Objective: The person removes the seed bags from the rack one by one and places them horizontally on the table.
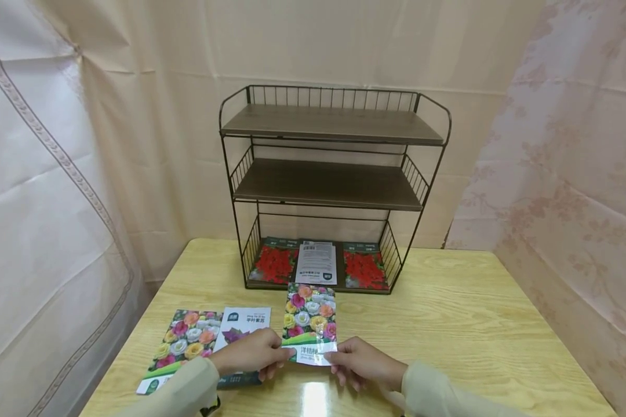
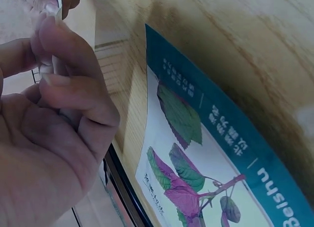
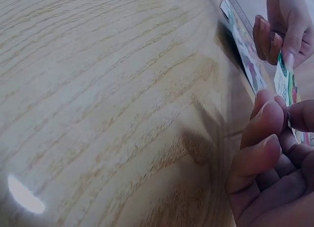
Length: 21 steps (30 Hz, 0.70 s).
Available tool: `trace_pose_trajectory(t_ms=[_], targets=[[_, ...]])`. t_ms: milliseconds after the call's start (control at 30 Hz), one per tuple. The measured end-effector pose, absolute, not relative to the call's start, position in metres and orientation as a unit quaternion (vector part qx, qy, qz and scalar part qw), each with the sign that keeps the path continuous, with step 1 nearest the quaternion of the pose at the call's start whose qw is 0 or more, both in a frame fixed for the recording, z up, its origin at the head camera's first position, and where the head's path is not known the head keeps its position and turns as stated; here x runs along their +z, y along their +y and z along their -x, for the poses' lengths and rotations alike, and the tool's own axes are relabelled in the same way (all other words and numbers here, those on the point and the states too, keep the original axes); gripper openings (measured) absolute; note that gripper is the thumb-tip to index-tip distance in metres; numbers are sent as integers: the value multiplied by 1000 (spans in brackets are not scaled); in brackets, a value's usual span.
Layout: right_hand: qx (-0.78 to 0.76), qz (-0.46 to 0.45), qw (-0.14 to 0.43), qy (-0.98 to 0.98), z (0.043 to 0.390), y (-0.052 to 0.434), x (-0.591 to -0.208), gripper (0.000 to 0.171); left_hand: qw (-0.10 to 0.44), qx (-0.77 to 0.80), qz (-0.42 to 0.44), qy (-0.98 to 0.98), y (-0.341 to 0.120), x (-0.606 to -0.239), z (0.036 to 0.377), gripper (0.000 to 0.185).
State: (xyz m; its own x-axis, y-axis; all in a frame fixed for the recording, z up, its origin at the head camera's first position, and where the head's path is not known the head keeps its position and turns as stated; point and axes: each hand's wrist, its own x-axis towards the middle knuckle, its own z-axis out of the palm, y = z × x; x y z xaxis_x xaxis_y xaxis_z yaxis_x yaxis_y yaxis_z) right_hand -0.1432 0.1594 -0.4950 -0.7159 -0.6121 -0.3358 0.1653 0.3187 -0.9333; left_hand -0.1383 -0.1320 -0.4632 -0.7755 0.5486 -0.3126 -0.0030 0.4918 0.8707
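Both hands hold one seed packet (image 1: 310, 322) printed with many-coloured flowers, just above the wooden table (image 1: 475, 324). My left hand (image 1: 255, 352) pinches its lower left corner and my right hand (image 1: 357, 362) pinches its lower right corner. In the left wrist view the left fingers (image 2: 73, 84) curl on the packet's thin edge (image 2: 58, 1), over a packet with purple leaves (image 2: 196, 163). The right wrist view has the right fingers (image 3: 267, 124) pinching the packet edge (image 3: 283, 82), with the other hand (image 3: 287, 25) beyond.
Two more packets lie flat at the left: a flower one (image 1: 182, 344) and the purple-leaf one (image 1: 242, 327). A black wire shelf rack (image 1: 331, 185) stands at the back; its bottom tier holds two red-flower packets (image 1: 273, 263) (image 1: 365, 267) and a white one (image 1: 316, 262). Curtains surround the table.
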Motion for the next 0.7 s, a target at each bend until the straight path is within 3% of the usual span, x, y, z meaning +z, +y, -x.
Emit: trace_pose_trajectory(t_ms=[700], targets=[[-540,175,369,736,141,148,-495,43,315,462,-151,815,-140,-467,127,48]])
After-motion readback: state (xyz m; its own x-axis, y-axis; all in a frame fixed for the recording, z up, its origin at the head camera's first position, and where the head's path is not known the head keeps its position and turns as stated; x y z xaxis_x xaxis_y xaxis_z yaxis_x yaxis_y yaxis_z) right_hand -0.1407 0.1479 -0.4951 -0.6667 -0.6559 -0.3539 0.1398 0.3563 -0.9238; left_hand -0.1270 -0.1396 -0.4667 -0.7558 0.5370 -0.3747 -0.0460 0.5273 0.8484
